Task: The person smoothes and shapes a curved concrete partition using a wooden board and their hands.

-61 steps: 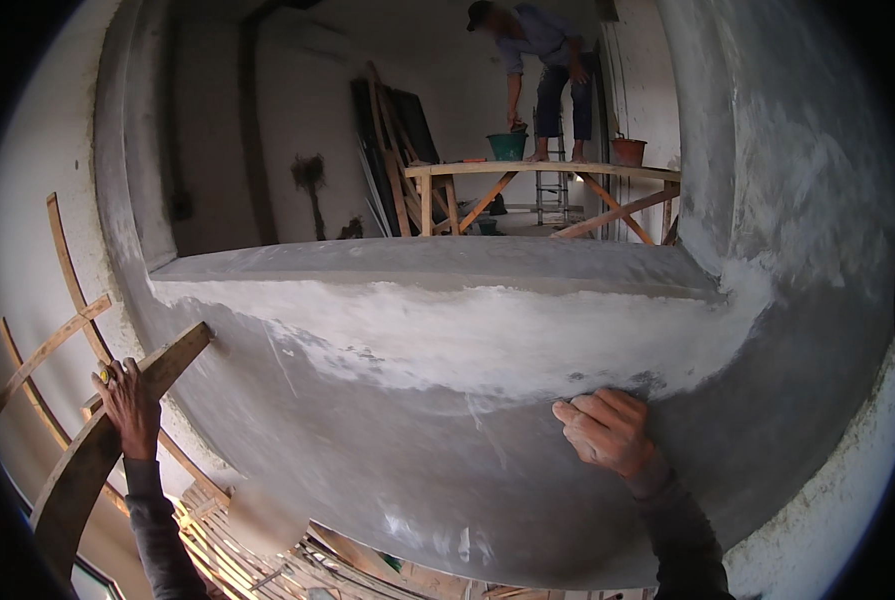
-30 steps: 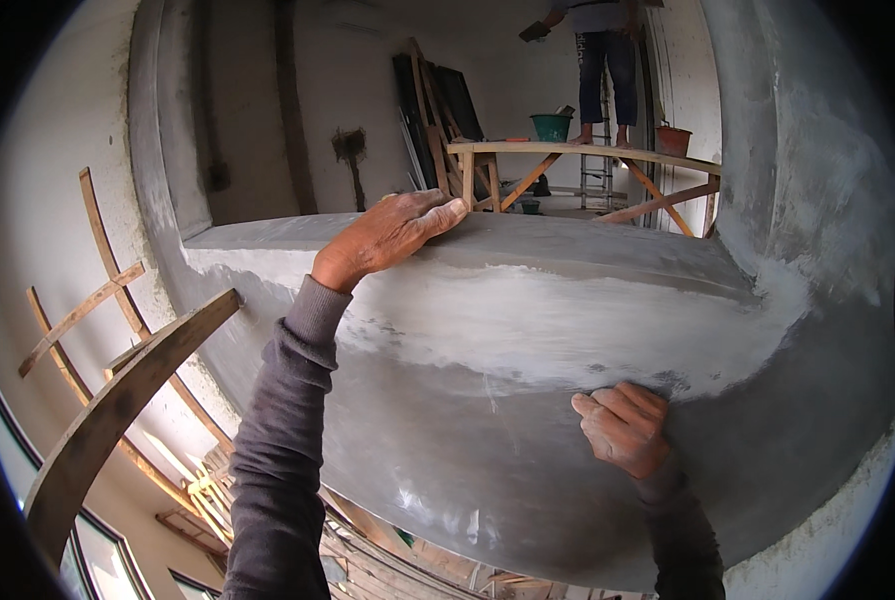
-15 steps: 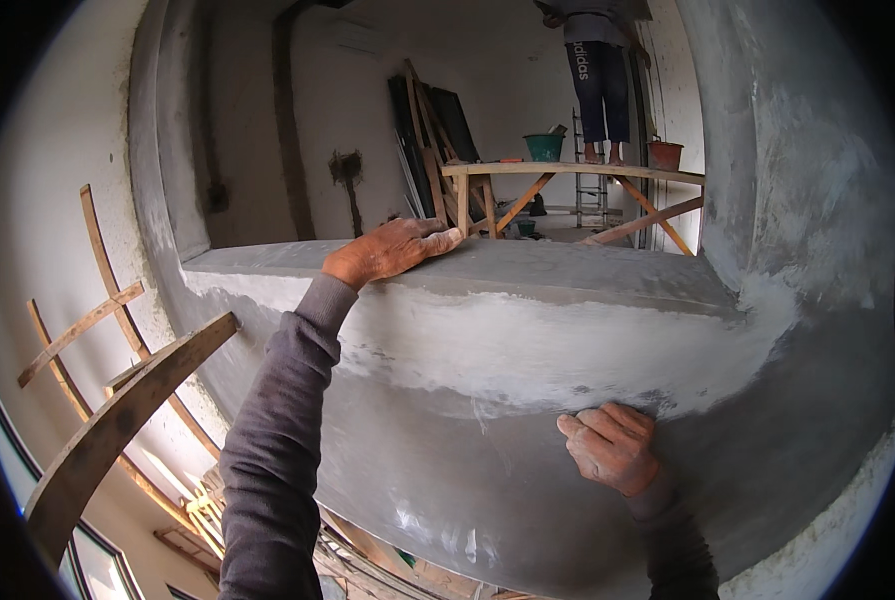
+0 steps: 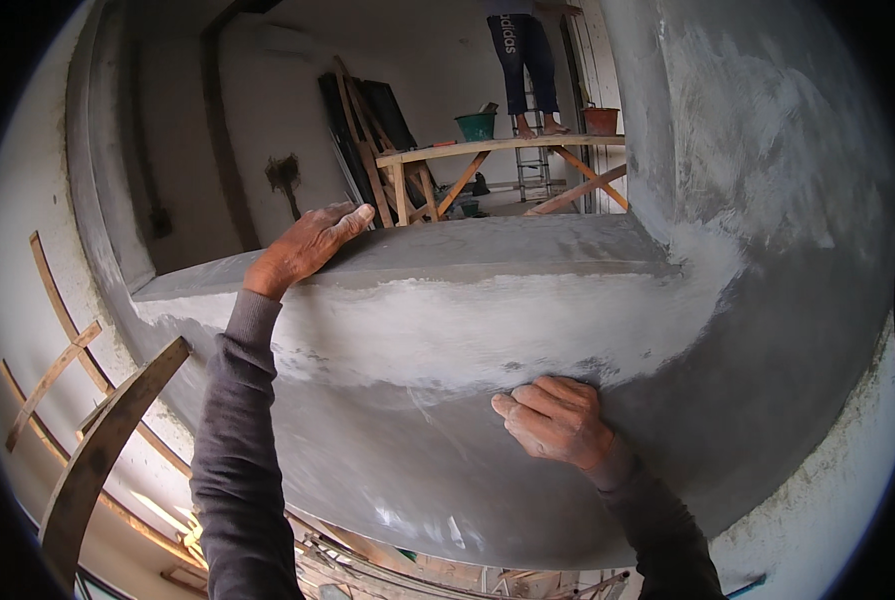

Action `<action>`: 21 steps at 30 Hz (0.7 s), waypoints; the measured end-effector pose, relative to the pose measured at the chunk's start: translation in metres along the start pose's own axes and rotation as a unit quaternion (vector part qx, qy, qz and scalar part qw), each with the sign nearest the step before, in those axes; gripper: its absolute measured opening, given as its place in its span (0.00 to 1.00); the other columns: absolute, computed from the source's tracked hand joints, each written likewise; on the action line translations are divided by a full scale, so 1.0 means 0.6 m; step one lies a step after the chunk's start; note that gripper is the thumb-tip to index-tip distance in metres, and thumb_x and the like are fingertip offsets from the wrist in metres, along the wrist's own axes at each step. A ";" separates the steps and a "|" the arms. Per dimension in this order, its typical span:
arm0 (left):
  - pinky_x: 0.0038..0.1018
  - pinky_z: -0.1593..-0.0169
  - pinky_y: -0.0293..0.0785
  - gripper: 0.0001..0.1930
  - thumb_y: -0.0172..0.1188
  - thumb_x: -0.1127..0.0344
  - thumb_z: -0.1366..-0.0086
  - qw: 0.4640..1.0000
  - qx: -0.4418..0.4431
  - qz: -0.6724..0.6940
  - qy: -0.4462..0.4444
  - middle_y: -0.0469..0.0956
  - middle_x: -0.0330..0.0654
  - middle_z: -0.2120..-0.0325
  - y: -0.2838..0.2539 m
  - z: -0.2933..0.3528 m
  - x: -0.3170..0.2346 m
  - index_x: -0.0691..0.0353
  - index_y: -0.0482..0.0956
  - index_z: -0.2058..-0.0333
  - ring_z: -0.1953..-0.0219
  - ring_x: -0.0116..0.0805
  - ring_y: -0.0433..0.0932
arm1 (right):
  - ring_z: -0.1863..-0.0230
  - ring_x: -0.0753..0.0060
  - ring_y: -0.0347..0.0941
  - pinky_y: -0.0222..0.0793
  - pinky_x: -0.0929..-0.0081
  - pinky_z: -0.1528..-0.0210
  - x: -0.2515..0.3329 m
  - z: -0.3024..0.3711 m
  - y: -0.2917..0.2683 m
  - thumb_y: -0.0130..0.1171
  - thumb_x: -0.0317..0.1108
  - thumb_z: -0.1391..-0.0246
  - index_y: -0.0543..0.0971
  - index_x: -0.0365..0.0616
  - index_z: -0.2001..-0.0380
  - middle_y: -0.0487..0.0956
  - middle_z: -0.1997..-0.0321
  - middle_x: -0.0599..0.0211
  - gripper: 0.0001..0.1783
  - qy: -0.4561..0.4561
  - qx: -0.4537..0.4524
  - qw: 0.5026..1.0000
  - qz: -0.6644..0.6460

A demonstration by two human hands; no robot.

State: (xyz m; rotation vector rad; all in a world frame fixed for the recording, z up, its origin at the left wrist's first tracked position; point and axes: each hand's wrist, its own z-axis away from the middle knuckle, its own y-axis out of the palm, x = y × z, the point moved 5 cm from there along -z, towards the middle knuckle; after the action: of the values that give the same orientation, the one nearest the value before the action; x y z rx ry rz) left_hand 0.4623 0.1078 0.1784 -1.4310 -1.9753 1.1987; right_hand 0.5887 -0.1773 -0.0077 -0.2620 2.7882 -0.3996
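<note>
Ahead of me is a grey plastered wall (image 4: 447,450) below an opening with a flat sill (image 4: 487,245). A whitish smeared band (image 4: 447,325) runs along the wall just beneath the sill's edge. My left hand (image 4: 307,245) lies over the sill's front edge toward its left part, fingers stretched out and holding nothing. Lower and to the right, my right hand (image 4: 555,420) presses against the wall at the band's lower border. Its fingers are curled closed, and whatever may be under them is hidden.
Beyond the opening a person (image 4: 525,65) stands on a wooden trestle platform (image 4: 507,143) between a green bucket (image 4: 475,126) and a reddish bucket (image 4: 600,120). Planks (image 4: 359,140) lean behind. A wooden beam (image 4: 102,450) juts at my left, near a slatted wooden frame (image 4: 52,385).
The whole view has shifted, so the scene sits further left and the sill higher. Both hands keep roughly their places on the sill and wall. The person's feet beyond stand further apart.
</note>
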 end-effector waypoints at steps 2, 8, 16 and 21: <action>0.43 0.35 0.71 0.45 0.43 0.27 0.29 0.996 -0.039 0.037 0.064 0.75 0.59 0.40 0.002 0.014 -0.050 0.68 0.75 0.38 0.38 0.58 0.74 | 0.76 0.79 0.70 0.70 0.79 0.75 -0.001 0.000 0.000 0.71 0.24 0.51 0.83 0.46 0.71 0.69 0.77 0.75 0.06 0.001 0.001 1.000 0.001; 0.46 0.34 0.69 0.37 0.52 0.35 0.29 0.967 -0.160 -0.006 0.199 0.76 0.56 0.41 0.053 0.077 -0.208 0.63 0.75 0.37 0.37 0.55 0.73 | 0.76 0.78 0.69 0.69 0.79 0.74 -0.001 0.000 -0.002 0.71 0.24 0.52 0.82 0.46 0.72 0.70 0.77 0.75 0.07 -0.007 0.000 1.000 0.004; 0.48 0.34 0.67 0.30 0.59 0.44 0.31 0.909 -0.306 -0.080 0.273 0.80 0.51 0.54 0.106 0.093 -0.278 0.66 0.80 0.46 0.51 0.51 0.78 | 0.78 0.77 0.68 0.67 0.78 0.76 -0.003 0.005 0.000 0.72 0.23 0.57 0.84 0.44 0.68 0.73 0.75 0.75 0.10 -0.017 -0.027 0.999 -0.004; 0.51 0.33 0.63 0.27 0.64 0.46 0.34 0.891 -0.354 -0.093 0.271 0.78 0.46 0.62 0.126 0.099 -0.273 0.67 0.81 0.51 0.60 0.46 0.75 | 0.79 0.77 0.68 0.67 0.78 0.77 -0.002 0.003 -0.001 0.72 0.23 0.56 0.84 0.44 0.69 0.72 0.76 0.76 0.09 -0.012 -0.031 0.999 -0.008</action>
State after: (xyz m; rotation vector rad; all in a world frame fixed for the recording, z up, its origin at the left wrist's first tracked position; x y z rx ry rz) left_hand 0.5225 -0.0578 0.1073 -1.5990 -2.1266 -0.0716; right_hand 0.5902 -0.1780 -0.0091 -0.3006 2.7803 -0.3133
